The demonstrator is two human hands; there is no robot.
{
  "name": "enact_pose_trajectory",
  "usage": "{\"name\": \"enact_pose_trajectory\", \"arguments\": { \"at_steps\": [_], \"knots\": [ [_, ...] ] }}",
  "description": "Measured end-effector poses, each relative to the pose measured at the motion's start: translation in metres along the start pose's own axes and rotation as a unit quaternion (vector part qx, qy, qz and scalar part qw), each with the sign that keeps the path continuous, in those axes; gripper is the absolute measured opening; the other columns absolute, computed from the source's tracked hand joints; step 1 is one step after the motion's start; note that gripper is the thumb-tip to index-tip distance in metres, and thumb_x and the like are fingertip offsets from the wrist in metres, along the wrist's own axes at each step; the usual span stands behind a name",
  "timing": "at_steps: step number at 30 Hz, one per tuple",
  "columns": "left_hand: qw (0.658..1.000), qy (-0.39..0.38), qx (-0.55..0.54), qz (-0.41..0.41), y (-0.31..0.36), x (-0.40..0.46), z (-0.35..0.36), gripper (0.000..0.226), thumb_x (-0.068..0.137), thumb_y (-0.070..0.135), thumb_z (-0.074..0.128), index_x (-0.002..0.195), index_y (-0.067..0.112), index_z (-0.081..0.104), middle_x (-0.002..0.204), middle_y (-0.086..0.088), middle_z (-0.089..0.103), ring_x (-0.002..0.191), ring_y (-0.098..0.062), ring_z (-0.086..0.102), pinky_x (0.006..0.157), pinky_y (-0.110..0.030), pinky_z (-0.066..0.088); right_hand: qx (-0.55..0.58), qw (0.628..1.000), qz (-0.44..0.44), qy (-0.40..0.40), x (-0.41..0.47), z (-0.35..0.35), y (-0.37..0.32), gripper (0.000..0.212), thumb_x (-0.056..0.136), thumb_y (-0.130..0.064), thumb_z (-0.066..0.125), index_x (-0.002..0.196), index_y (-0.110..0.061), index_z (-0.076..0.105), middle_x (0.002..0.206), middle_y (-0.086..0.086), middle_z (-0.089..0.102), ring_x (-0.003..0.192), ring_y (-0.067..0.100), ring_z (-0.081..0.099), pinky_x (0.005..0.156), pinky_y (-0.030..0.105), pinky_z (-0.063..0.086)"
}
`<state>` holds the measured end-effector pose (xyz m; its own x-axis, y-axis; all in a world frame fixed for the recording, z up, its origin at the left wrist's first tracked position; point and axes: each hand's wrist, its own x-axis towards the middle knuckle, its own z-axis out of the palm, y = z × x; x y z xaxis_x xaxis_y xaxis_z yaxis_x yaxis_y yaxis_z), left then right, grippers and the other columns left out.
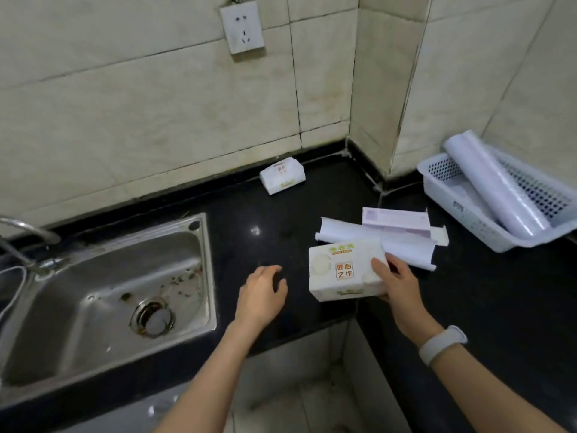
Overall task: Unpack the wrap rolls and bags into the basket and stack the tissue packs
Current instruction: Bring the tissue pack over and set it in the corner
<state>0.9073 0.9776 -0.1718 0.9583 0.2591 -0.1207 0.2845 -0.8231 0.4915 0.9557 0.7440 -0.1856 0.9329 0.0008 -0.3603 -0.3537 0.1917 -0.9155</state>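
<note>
You are at the stacking step on the black surface (237, 220), beside the sink (103, 295). The basket (462, 210) at the far right already holds what looks like 2 wrap rolls (496, 185); empty packaging (396, 235) lies in front of you, the pieces too overlapped to count. You have 2 tissue packs: 1 near pack (343, 270) gripped at its right end by your right hand (396, 282), 1 far pack (282, 175) by the wall. Your left hand (262, 292) hovers relaxed, holding nothing. Next, I judge, carry the near pack onto the far one, squarely.
</note>
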Motion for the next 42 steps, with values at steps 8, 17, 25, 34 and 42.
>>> {"name": "enact_pose_trajectory", "arguments": {
  "at_steps": [8,17,25,34,42],
  "knots": [
    [0.997,-0.068,0.019,0.037,0.023,0.167,0.006,0.049,0.091,0.030,0.047,0.138,0.018,0.035,0.145,-0.008,0.036,0.130,-0.027,0.036,0.105,-0.045,0.037,-0.024,0.995,-0.037,0.094,0.151,0.037,-0.060,0.055,0.083,-0.034,0.062,0.131,-0.016,0.042,0.127,0.011,0.054,0.107,0.025,0.057,0.091,0.045,0.050],
    [0.986,-0.125,0.097,0.044,0.006,0.343,0.074,0.058,0.091,0.039,0.044,0.142,0.023,0.022,0.156,-0.009,0.012,0.142,-0.031,0.004,0.110,-0.057,0.019,-0.130,0.984,-0.006,0.124,0.352,0.094,-0.074,0.044,0.083,-0.035,0.060,0.119,-0.011,0.057,0.122,0.013,0.061,0.111,0.029,0.058,0.100,0.049,0.045],
    [0.990,-0.028,0.095,0.103,-0.014,0.355,0.117,0.058,0.087,0.049,0.047,0.139,0.027,0.034,0.153,-0.012,0.025,0.141,-0.032,0.017,0.110,-0.057,0.009,-0.296,0.941,-0.071,0.150,0.433,0.125,-0.069,0.059,0.091,-0.030,0.050,0.140,-0.005,0.028,0.147,0.019,0.032,0.135,0.031,0.032,0.113,0.037,0.027],
    [0.988,-0.050,0.109,0.093,-0.014,0.357,0.117,0.061,0.088,0.052,0.039,0.142,0.028,0.026,0.155,-0.009,0.018,0.142,-0.030,0.011,0.110,-0.056,0.007,-0.677,0.699,-0.231,-0.014,0.417,0.125,-0.037,0.063,0.088,-0.011,0.044,0.145,-0.020,0.017,0.155,0.019,0.004,0.142,0.040,-0.006,0.117,0.051,0.011],
    [0.986,-0.097,0.108,0.084,-0.011,0.359,0.110,0.061,0.090,0.056,0.029,0.144,0.033,0.012,0.157,-0.003,0.002,0.143,-0.026,-0.003,0.112,-0.054,0.002,-0.661,0.726,-0.183,-0.052,0.393,0.113,-0.056,0.064,0.089,-0.013,0.043,0.145,-0.018,0.013,0.157,0.011,0.001,0.144,0.030,-0.006,0.117,0.037,0.004]
  ]
}}
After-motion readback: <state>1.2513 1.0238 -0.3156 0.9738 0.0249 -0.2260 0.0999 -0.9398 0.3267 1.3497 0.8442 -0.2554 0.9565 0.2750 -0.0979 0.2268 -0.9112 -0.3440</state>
